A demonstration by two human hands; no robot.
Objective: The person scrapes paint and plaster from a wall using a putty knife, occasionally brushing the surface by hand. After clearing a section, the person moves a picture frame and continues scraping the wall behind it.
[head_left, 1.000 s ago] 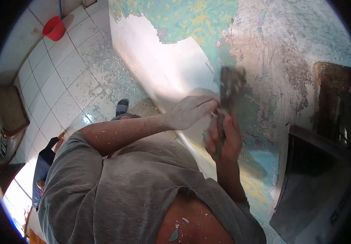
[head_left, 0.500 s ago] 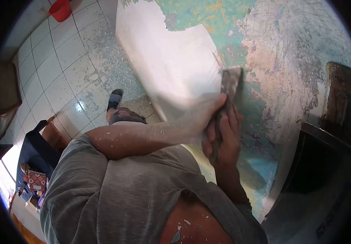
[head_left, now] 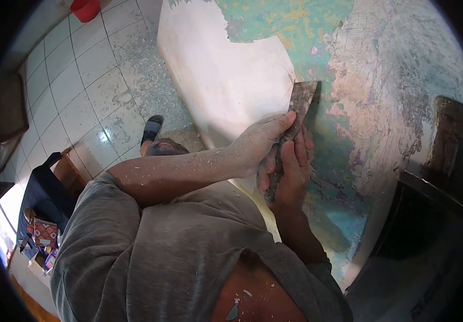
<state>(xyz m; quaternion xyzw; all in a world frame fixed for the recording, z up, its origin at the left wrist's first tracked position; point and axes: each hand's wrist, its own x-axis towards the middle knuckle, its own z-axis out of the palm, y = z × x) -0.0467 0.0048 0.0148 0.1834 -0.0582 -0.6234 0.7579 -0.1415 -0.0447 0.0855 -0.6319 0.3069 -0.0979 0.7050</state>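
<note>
Green paint [head_left: 279,21] mottles the wall [head_left: 397,59] before us; our scraper [head_left: 294,130] holds its blade [head_left: 303,95] by a white patch [head_left: 226,80]. Our right hand [head_left: 293,174] wraps its handle [head_left: 273,185], our left hand [head_left: 255,145] clamps the blade's base.

The flat flared metal scraper [head_left: 302,99] is speckled grey-brown. The peeling painted wall [head_left: 352,91] shows mottled green, yellow and white patches
</note>
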